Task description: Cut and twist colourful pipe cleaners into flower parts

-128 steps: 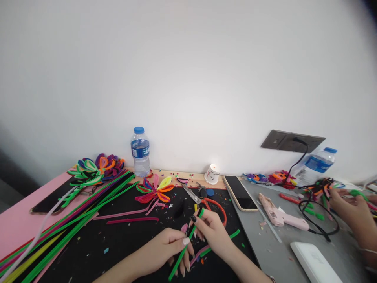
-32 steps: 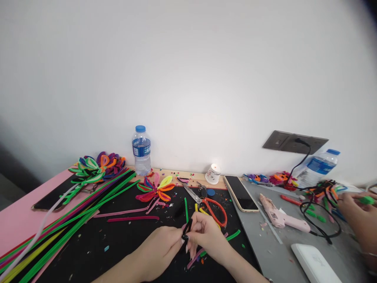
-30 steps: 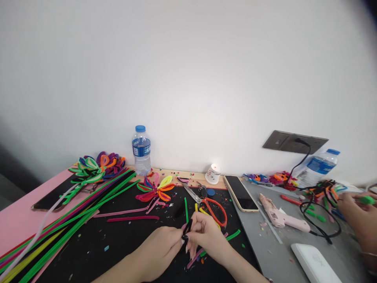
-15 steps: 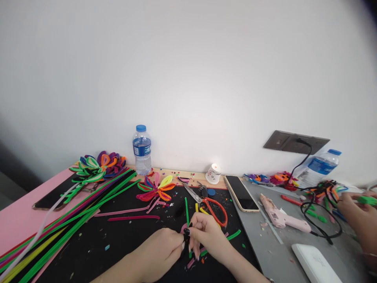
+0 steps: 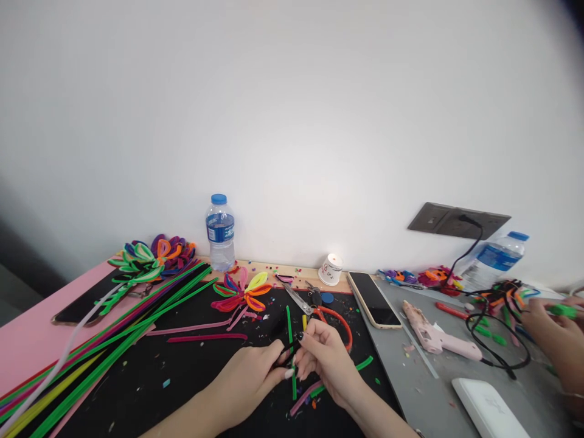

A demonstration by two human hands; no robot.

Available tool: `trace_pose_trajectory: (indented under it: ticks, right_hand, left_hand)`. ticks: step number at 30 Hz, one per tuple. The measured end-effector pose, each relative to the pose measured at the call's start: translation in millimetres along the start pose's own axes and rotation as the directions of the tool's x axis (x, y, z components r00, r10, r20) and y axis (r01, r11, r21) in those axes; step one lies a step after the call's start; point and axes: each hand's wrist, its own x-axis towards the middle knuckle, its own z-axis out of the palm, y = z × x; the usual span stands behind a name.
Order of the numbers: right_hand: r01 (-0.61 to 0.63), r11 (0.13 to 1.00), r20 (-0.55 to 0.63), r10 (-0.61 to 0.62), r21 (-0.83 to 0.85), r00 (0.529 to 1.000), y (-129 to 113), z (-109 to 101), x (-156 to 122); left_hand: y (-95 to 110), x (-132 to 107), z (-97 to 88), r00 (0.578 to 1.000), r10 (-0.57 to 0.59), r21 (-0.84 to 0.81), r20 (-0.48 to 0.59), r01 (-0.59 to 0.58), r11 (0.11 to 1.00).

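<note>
My left hand [image 5: 249,380] is closed, its thumb and fingers pinching a thin black pipe cleaner [image 5: 291,347]. The fingertips of my right hand [image 5: 326,359] grip the same black strip from the other side, so it spans the small gap between both hands. Its ends are hidden by the fingers. Beneath lies a green pipe cleaner [image 5: 289,322] on the black mat [image 5: 150,371]. A pink pipe cleaner piece [image 5: 305,398] rests just below my right hand. Scissors with orange handles [image 5: 337,316] lie behind it, partly covered. A multicoloured pipe cleaner flower [image 5: 241,292] lies beyond my left hand.
Long pipe cleaners [image 5: 114,347] lie in a bundle at left. Along the wall stand a water bottle [image 5: 220,234] and a paper cup [image 5: 331,269]. To the right are a phone [image 5: 374,300], a pink glue gun [image 5: 440,337], a white power bank [image 5: 488,407] and another person's hands [image 5: 547,328].
My hands have drawn slightly apart, the right one moving up. The black pipe cleaner now shows between them, and more of the pink piece below is uncovered.
</note>
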Motion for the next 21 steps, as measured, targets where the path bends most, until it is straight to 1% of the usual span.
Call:
trace_pose_trajectory:
  ticks: [2, 6, 10, 14, 21]
  right_hand:
    - [-0.005, 1.0, -0.007, 0.005, 0.018, 1.0, -0.5, 0.7, -0.5]
    - [-0.024, 0.997, -0.013, 0.025, 0.077, 1.0, -0.8, 0.1, -0.6]
    - [-0.041, 0.994, 0.014, 0.039, 0.106, 0.999, 0.0, -0.2, -0.8]
    - [-0.033, 0.996, 0.048, 0.029, 0.084, 0.998, 0.7, 0.2, -1.0]
    - [-0.004, 1.0, 0.079, 0.003, 0.014, 0.997, 1.0, -1.3, 0.7]
  left_hand:
    - [-0.8, 0.9, -1.8, 1.0, -0.016, 0.009, -0.009, 0.016, 1.0]
    - [-2.2, 2.8, -6.6, 1.0, -0.004, 0.025, -0.03, 0.005, 1.0]
    - [-4.3, 3.6, -7.2, 0.998, 0.003, 0.08, -0.061, 0.001, 0.997]
    - [-5.9, 2.9, -6.8, 0.998, 0.016, 0.161, -0.064, -0.005, 0.987]
    - [-7.2, 4.4, -7.4, 0.999, 0.02, 0.217, -0.032, -0.013, 0.976]
